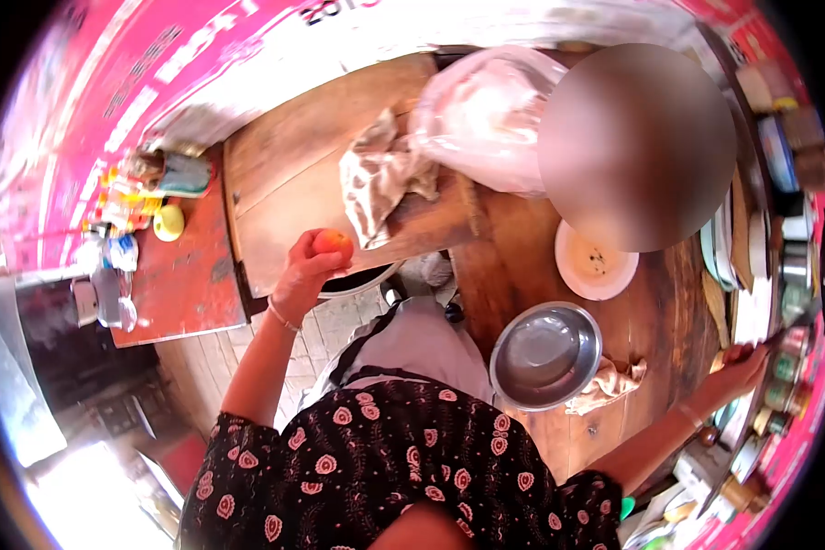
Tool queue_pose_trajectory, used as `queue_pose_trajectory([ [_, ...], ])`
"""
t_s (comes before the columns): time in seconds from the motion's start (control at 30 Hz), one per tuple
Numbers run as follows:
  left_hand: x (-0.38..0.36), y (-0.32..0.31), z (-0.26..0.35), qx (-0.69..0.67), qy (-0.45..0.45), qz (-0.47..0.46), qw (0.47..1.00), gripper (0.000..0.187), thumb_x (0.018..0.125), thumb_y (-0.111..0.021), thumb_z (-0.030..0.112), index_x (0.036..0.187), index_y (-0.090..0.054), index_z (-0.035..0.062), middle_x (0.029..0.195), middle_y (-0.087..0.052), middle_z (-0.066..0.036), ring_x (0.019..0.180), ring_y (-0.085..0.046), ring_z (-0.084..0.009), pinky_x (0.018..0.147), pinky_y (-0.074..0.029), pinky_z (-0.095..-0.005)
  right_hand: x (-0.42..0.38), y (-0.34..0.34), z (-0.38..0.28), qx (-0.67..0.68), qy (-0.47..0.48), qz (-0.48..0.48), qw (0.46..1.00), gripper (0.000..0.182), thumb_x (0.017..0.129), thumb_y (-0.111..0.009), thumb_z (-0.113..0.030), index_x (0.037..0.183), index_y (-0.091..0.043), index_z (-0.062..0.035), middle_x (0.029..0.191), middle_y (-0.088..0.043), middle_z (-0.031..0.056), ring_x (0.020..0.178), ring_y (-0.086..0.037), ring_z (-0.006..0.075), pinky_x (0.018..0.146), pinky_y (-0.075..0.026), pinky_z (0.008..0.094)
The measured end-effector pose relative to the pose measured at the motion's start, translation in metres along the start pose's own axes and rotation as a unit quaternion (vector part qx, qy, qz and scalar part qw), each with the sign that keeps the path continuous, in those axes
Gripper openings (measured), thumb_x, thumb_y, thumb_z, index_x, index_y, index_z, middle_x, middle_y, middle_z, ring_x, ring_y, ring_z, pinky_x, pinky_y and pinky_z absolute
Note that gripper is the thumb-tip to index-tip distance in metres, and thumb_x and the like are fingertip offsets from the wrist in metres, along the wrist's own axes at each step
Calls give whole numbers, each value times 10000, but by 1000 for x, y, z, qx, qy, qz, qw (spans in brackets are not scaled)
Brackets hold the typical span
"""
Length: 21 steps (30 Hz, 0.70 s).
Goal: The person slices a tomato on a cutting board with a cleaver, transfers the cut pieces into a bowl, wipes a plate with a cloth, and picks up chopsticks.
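Observation:
My left hand (304,268) is closed around a small orange-red tomato (333,244), held above the near edge of a wooden board. Far off to the right, my right hand (744,368) reaches to the crowded shelf along the wall. Its fingers look closed, and a dark, narrow thing (795,325) extends from beside them; blur hides what it is. Between the hands, a shiny metal bowl (546,356) rests on the wooden table. Just beyond it lies a pale dish (597,262) with dark specks inside.
A crumpled cloth (382,179) lies on the wooden board (289,165), beside a pinkish plastic bag (486,119). Another cloth (610,385) sits by the bowl. Bottles and a yellow-green round fruit (169,223) stand on the red table (179,284). Jars (784,396) line the right shelf.

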State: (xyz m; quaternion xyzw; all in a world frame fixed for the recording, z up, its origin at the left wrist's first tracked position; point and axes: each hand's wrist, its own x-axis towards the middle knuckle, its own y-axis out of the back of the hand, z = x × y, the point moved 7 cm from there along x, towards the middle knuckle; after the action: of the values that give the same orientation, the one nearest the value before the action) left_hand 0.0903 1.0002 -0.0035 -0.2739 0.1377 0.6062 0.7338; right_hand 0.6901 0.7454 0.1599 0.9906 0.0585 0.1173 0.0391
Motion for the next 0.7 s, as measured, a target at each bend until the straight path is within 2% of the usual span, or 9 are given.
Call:
queue_pose_trajectory([
  [0.07, -3, 15, 2, -5, -5, 26, 1000, 476, 722, -677, 42, 1135, -451, -25, 1000, -575, -137, 807, -616, -224, 734, -534, -330, -56, -15, -29, -41, 53, 7, 998, 197, 860, -607, -202, 825, -524, -26, 684, -535, 43, 597, -488, 124, 516, -378, 235],
  [0.13, -6, 36, -1, 0, -9, 45, 999, 483, 714, -683, 25, 1135, -452, -30, 992, -576, -135, 801, -616, -219, 736, -538, -330, -95, -42, -40, 53, 17, -53, 997, 158, 861, -590, -172, 856, -531, -25, 694, -541, 54, 576, -479, 118, 508, -380, 235],
  [0.2, -5, 62, -10, 17, -17, 72, 997, 531, 663, -722, 2, 1128, -466, -28, 984, -576, -117, 824, -599, -189, 742, -530, -306, -126, -75, -32, 107, -43, -279, 953, 127, 848, -595, -132, 901, -538, -32, 702, -547, 62, 556, -474, 112, 491, -389, 237],
  [0.27, -5, 82, -18, 39, -40, 92, 994, 556, 636, -743, 3, 1122, -475, -25, 977, -576, -107, 840, -589, -174, 738, -525, -290, -179, -109, -28, 96, -57, -257, 960, 118, 842, -599, -116, 879, -520, -36, 635, -503, 51, 538, -460, 113, 469, -377, 228],
  [0.33, -9, 100, -21, 82, -62, 113, 988, 544, 623, -760, 22, 1099, -499, -18, 974, -578, -99, 853, -578, -158, 729, -516, -277, -249, -160, -43, 97, -86, -349, 928, 142, 902, -523, -109, 779, -488, -47, 626, -486, 49, 544, -444, 120, 500, -359, 237],
  [0.37, -10, 109, -25, 108, -65, 124, 984, 534, 633, -754, 24, 1101, -499, -18, 980, -577, -100, 852, -579, -158, 730, -514, -277, -276, -174, -39, 65, -72, -401, 911, 124, 896, -509, -72, 780, -486, -37, 630, -493, 56, 550, -449, 124, 527, -371, 240],
  [0.4, -13, 114, -24, 134, -68, 135, 979, 524, 643, -749, 26, 1102, -499, -18, 986, -577, -100, 850, -580, -157, 731, -511, -277, -304, -191, -39, 61, -49, -463, 883, 69, 864, -505, -49, 913, -522, -4, 635, -514, 41, 576, -476, 105, 554, -391, 222],
  [0.53, -14, 134, -28, 156, -47, 168, 972, 505, 606, -796, 105, 1040, -559, 4, 934, -592, -107, 822, -588, -159, 708, -513, -292, -405, -232, -40, -94, -20, -595, 798, 93, 862, -571, -101, 897, -551, -18, 718, -593, 51, 588, -601, 109, 535, -463, 240],
  [0.7, -16, 134, -4, 369, -208, 210, 881, 498, 579, -809, 159, 1003, -591, 18, 917, -587, -147, 792, -602, -281, 717, -511, -344, -505, -269, -31, -70, 120, -686, 714, 162, 818, -602, -78, 957, -556, -10, 765, -548, 124, 602, -555, 273, 550, -457, 342],
])
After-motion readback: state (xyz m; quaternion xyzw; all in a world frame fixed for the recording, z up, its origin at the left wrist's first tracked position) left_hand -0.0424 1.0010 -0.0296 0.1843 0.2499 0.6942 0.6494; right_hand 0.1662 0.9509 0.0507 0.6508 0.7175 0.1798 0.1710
